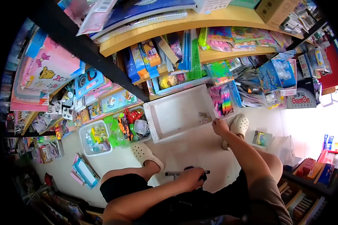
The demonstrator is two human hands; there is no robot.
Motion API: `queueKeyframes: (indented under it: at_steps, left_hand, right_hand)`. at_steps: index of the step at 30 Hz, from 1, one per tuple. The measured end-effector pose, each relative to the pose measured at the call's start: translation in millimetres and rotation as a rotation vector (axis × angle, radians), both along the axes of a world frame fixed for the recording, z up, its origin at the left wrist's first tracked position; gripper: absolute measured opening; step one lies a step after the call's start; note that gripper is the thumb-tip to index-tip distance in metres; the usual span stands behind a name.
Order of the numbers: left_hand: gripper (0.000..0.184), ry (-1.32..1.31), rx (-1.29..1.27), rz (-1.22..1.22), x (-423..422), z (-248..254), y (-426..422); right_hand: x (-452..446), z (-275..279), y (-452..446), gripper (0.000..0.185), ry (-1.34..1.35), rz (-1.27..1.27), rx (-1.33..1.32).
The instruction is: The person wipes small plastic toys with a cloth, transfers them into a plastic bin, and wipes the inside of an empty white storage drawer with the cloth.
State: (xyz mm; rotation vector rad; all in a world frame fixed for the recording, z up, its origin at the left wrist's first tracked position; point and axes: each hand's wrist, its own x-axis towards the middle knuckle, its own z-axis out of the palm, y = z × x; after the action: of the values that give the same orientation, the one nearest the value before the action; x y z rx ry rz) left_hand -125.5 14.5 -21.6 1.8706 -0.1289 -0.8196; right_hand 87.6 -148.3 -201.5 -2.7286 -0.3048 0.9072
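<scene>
My right hand (220, 126) is closed at the near right corner of a shallow white box (165, 135), its fingers against the rim. The box lies on the floor and holds only a small clear packet (205, 117) near its right end. My left hand (192, 179) is low between my knees, wrapped around a dark thing beside a short metal bar (172, 174); the hand covers most of it, so I cannot tell its kind. Just beyond my right hand, a box of rainbow-coloured packets (226, 102) stands against the white box.
Left of the white box are a bin of colourful toys (129, 123) and a white tub (97, 140) of small items. Packed wooden shelves (146, 33) rise ahead. My feet in beige clogs (145, 154) flank the box. A blue-and-white carton (84, 172) lies on the left floor.
</scene>
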Motion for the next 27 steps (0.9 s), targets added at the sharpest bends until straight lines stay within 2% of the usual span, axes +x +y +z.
queueKeyframes:
  at_steps: [1,4,7,10,13,16,19,22,25,27]
  left_hand:
    - [0.022,-0.007,0.031,-0.010,-1.1,-2.2,-0.6]
    - [0.020,-0.033,0.115,-0.038,-3.1,-8.5,-2.1]
    - [0.018,-0.049,0.194,-0.050,-0.2,-11.6,-1.2]
    - [0.018,-0.021,0.251,-0.078,11.3,-6.6,-0.7]
    - [0.020,0.013,0.228,-0.124,17.9,-7.9,1.6]
    - [0.019,-0.027,0.218,-0.106,14.2,-13.7,-2.6]
    - [0.020,-0.100,0.215,-0.094,14.2,-13.4,-2.2]
    - [0.021,-0.120,0.212,-0.122,15.8,-10.6,-2.2]
    - [0.021,-0.106,0.185,-0.086,12.8,-7.6,-3.5]
    - [0.021,-0.135,0.157,-0.068,12.1,-3.6,-2.9]
  right_hand:
    - [4.6,6.0,19.7,0.025,0.010,-0.001,-0.014]
    - [18.1,-53.6,46.5,0.026,-0.017,0.207,-0.110]
    - [19.3,-56.5,67.6,0.030,0.103,0.058,-0.116]
    - [22.2,-87.6,66.6,0.038,0.220,-0.042,-0.111]
    - [15.0,-98.8,59.2,0.049,0.070,0.170,-0.199]
    - [25.2,-100.8,65.9,0.055,0.325,0.236,-0.362]
    - [19.9,-106.7,63.8,0.051,0.287,0.113,-0.272]
    - [18.3,-137.8,49.2,0.043,0.094,-0.114,-0.078]
    - [31.1,-91.4,42.4,0.019,0.303,-0.461,0.472]
    - [31.9,-91.0,34.9,0.020,0.357,-0.576,0.638]
